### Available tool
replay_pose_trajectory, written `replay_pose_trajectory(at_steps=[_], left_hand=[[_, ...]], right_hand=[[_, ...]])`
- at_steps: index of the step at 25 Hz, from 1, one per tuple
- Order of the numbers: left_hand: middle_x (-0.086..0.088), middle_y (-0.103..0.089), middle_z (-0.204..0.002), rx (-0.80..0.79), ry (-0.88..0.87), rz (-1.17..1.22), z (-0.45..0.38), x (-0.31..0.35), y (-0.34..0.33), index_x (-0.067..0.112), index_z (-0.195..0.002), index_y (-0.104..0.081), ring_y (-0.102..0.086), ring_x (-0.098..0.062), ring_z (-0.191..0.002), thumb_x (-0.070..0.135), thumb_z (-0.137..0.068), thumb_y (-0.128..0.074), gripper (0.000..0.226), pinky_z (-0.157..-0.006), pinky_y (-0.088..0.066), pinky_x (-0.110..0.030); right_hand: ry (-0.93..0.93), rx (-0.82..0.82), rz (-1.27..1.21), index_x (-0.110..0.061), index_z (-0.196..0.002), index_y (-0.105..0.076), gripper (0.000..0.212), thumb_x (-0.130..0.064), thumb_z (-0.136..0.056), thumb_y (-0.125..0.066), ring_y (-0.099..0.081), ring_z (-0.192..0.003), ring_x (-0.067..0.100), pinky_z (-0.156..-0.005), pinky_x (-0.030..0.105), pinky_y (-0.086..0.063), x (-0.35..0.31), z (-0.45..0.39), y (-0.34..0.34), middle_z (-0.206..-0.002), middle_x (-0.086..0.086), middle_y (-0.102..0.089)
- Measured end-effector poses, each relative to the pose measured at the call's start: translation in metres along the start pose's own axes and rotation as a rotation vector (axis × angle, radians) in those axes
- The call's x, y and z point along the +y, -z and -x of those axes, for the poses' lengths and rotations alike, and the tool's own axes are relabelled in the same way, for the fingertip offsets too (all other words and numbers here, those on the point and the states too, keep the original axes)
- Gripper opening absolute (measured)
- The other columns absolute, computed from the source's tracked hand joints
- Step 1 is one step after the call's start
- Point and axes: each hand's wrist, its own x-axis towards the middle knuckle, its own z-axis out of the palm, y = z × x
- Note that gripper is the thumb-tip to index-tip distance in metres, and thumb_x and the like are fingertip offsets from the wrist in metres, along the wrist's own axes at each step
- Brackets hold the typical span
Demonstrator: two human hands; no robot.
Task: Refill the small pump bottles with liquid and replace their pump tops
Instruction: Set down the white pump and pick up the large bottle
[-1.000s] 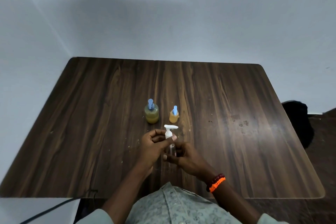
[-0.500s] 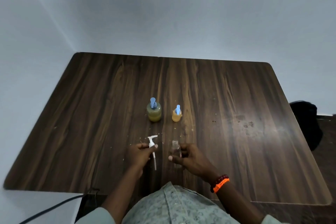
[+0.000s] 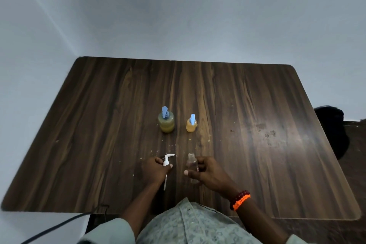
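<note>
Fingers of the left hand (image 3: pixel 156 170) pinch the white pump top (image 3: pixel 167 161); the right hand (image 3: pixel 208 172) grips the clear bottle (image 3: pixel 191 163).

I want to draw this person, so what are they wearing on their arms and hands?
Both hands, the left hand and the right hand, are bare: no gloves. The right wrist has two beaded bracelets, dark red and bright orange. Pale patterned sleeves are pushed up near the elbows.

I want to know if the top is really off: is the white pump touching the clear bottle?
Apart. The head view shows bare table between the white pump in the left hand and the clear bottle in the right hand.
</note>
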Motion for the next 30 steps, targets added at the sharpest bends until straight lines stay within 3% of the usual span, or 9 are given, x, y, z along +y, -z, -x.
replay_pose_trajectory(at_steps=[5, 8, 13, 15, 17, 19, 21, 25, 30], left_hand=[[-0.008, -0.076, -0.092, -0.031, 0.033, 0.083, -0.014, -0.001, 0.006, 0.007, -0.094, -0.071, -0.073, -0.028, -0.091, 0.037, -0.074, -0.093, 0.043, -0.076, -0.055, -0.035], [-0.006, -0.073, -0.103, 0.042, -0.075, 0.279, -0.035, 0.019, 0.023, 0.009, -0.114, -0.069, -0.073, -0.033, -0.103, 0.024, -0.079, -0.09, 0.044, -0.07, -0.054, -0.027], [0.016, -0.046, -0.138, -0.206, -0.423, 0.164, -0.066, 0.072, 0.043, 0.014, -0.159, -0.035, -0.049, 0.009, -0.125, 0.002, -0.075, -0.09, 0.101, -0.111, -0.043, -0.034], [0.008, -0.056, -0.137, -0.296, -0.511, 0.078, -0.079, 0.087, 0.043, 0.003, -0.156, -0.036, -0.056, 0.012, -0.123, -0.004, -0.074, -0.09, 0.099, -0.12, -0.042, -0.046], [-0.007, -0.058, -0.143, -0.304, -0.482, 0.02, -0.088, 0.095, 0.041, 0.003, -0.155, -0.037, -0.058, -0.012, -0.132, -0.004, -0.075, -0.089, 0.096, -0.124, -0.037, -0.053], [0.002, -0.065, -0.123, -0.27, -0.483, 0.015, -0.095, 0.093, 0.034, 0.003, -0.144, -0.05, -0.063, -0.006, -0.11, -0.002, -0.079, -0.086, 0.074, -0.12, -0.042, -0.053], [0.008, -0.066, -0.116, -0.225, -0.47, 0.042, -0.098, 0.085, 0.028, 0.006, -0.138, -0.056, -0.062, -0.002, -0.103, 0.005, -0.08, -0.088, 0.066, -0.115, -0.048, -0.047], [-0.006, -0.065, -0.135, -0.172, -0.448, 0.091, -0.096, 0.078, 0.027, 0.014, -0.139, -0.055, -0.063, -0.024, -0.121, 0.02, -0.068, -0.098, 0.083, -0.11, -0.052, -0.045], [0.003, -0.074, -0.104, -0.222, -0.42, 0.271, -0.047, 0.065, 0.042, 0.03, -0.106, -0.066, -0.074, -0.01, -0.089, 0.042, -0.051, -0.1, 0.066, -0.076, -0.058, -0.022]], right_hand=[[0.001, 0.021, -0.006, -0.005, -0.103, -0.076, 0.012, -0.014, -0.095, -0.078, -0.076, -0.085, 0.011, -0.069, 0.022, -0.061, -0.004, -0.002, 0.001, -0.096, 0.01, -0.081], [-0.002, 0.035, -0.013, -0.015, -0.096, -0.075, 0.004, -0.016, -0.095, -0.078, -0.074, -0.078, 0.005, -0.066, 0.019, -0.059, -0.001, -0.001, 0.004, -0.082, -0.005, -0.077], [-0.019, 0.072, -0.009, -0.019, -0.087, -0.074, 0.009, -0.02, -0.094, -0.08, -0.074, -0.072, 0.005, -0.061, 0.016, -0.056, 0.004, 0.003, 0.006, -0.076, -0.007, -0.076], [-0.022, 0.079, 0.008, -0.018, -0.09, -0.075, 0.007, -0.021, -0.094, -0.08, -0.074, -0.072, 0.003, -0.06, 0.014, -0.055, 0.005, 0.003, 0.008, -0.077, -0.007, -0.078], [-0.016, 0.088, 0.029, -0.012, -0.096, -0.076, 0.012, -0.023, -0.094, -0.08, -0.074, -0.073, 0.002, -0.061, 0.013, -0.054, 0.004, 0.004, 0.01, -0.081, -0.006, -0.08], [-0.013, 0.099, 0.041, -0.009, -0.101, -0.076, 0.018, -0.025, -0.095, -0.079, -0.075, -0.075, 0.004, -0.061, 0.012, -0.054, 0.004, 0.006, 0.012, -0.09, 0.002, -0.081], [-0.011, 0.101, 0.034, -0.009, -0.103, -0.076, 0.018, -0.025, -0.095, -0.078, -0.075, -0.078, 0.006, -0.062, 0.012, -0.054, 0.004, 0.01, 0.013, -0.094, 0.005, -0.081], [-0.029, 0.103, 0.039, -0.019, -0.096, -0.076, 0.009, -0.027, -0.096, -0.078, -0.074, -0.078, 0.004, -0.063, 0.013, -0.054, 0.006, 0.019, 0.011, -0.085, -0.008, -0.079], [0.019, 0.122, 0.017, -0.011, -0.101, -0.077, 0.013, -0.023, -0.097, -0.077, -0.075, -0.08, 0.004, -0.063, 0.012, -0.055, 0.001, 0.025, 0.011, -0.089, -0.004, -0.08]])
